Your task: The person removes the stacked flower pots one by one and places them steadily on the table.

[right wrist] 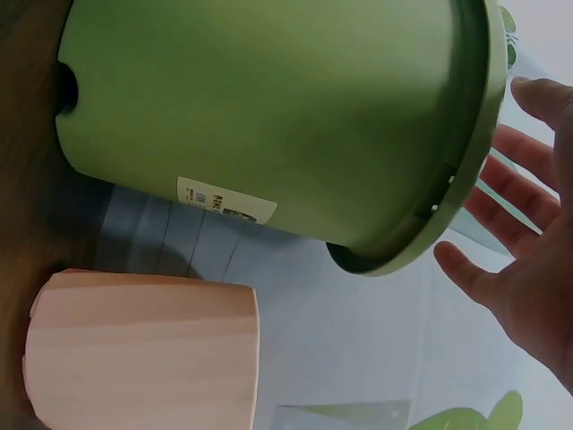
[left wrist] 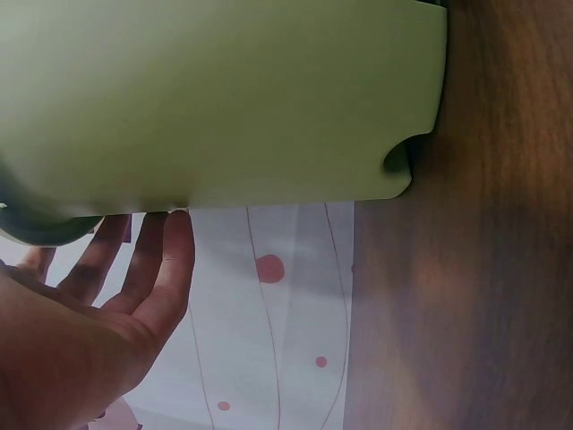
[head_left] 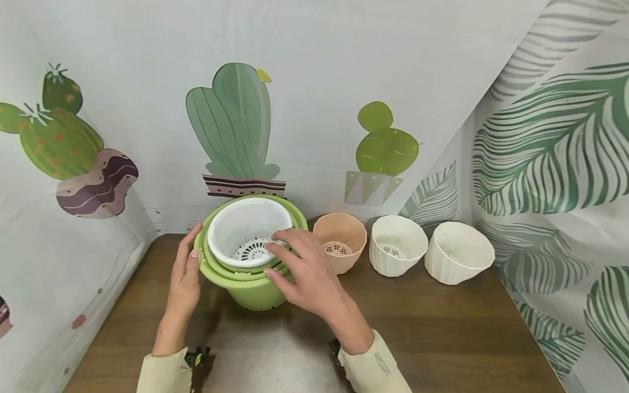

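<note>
A green pot (head_left: 257, 296) stands upright on the table, with another green rim nested inside it. In its top sits a white pot (head_left: 235, 225) with a slotted bottom. My left hand (head_left: 184, 285) is at the green pot's left side, fingers extended along it and thumb by the rim. In the left wrist view its fingertips meet the green wall. My right hand (head_left: 313, 275) reaches over the right side of the stack, fingers spread above the white pot's rim and thumb near the green rims. The right wrist view shows that hand with fingers apart beside the green rim.
To the right of the stack stand a peach pot (head_left: 339, 232) and two cream pots, one upright (head_left: 399, 234) and one tilted (head_left: 459, 248). A printed cloth (head_left: 314, 65) hangs behind the brown wooden table (head_left: 432, 333). A label (right wrist: 226, 201) is stuck on the green pot.
</note>
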Tool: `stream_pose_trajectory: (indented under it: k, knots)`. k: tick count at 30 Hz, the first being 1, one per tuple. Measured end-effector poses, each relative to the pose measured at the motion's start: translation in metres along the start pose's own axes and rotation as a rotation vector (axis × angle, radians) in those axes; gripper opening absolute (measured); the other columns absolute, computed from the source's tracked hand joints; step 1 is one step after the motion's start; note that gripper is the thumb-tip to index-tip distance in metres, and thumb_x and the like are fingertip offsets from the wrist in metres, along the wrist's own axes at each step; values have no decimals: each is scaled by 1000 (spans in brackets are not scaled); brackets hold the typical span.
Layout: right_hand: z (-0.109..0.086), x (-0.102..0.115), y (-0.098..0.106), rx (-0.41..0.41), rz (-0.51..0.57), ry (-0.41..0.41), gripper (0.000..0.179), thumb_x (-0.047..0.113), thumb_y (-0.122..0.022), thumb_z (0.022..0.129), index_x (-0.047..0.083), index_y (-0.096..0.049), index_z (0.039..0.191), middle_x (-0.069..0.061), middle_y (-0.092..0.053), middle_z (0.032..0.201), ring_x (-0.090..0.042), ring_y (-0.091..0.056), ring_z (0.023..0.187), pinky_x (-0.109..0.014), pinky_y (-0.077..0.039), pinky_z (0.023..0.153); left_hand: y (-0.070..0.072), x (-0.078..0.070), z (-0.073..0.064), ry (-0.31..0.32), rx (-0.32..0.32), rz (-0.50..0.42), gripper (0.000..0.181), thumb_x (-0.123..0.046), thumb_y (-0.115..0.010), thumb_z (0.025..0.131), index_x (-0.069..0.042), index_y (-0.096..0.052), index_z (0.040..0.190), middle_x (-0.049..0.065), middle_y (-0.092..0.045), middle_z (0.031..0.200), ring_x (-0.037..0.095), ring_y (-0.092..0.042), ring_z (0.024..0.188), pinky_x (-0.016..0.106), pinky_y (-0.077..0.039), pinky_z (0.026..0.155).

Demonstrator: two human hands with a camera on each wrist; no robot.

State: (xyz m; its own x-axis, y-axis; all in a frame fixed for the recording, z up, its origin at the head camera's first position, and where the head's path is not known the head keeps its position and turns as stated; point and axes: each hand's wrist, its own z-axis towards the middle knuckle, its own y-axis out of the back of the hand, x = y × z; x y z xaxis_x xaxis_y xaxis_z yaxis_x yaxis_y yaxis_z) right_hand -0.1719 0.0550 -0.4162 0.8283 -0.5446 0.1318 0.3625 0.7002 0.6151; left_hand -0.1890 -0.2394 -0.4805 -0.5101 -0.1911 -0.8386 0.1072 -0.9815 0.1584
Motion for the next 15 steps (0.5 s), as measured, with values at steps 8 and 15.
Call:
stream_pose_trajectory:
  k: [8,15]
  knots:
    - [5,0,-5,70,-58,4,40,34,-79,94,12,-74,127,-5,-65,131,-24,-59,126,-42,-45,113,0,-1,0,-7,2,-14,50,-8,-33,115,-6,-36,165,17,-34,169,15,-37,152,16,-33,118]
    - [10,0,-9,109,-106,19,37,38,-77,96,14,-76,124,-2,-67,126,-23,-60,123,-43,-46,110,0,0,0,-3,-5,2,50,-9,-33,115,-8,-38,165,15,-35,169,15,-37,152,17,-32,119]
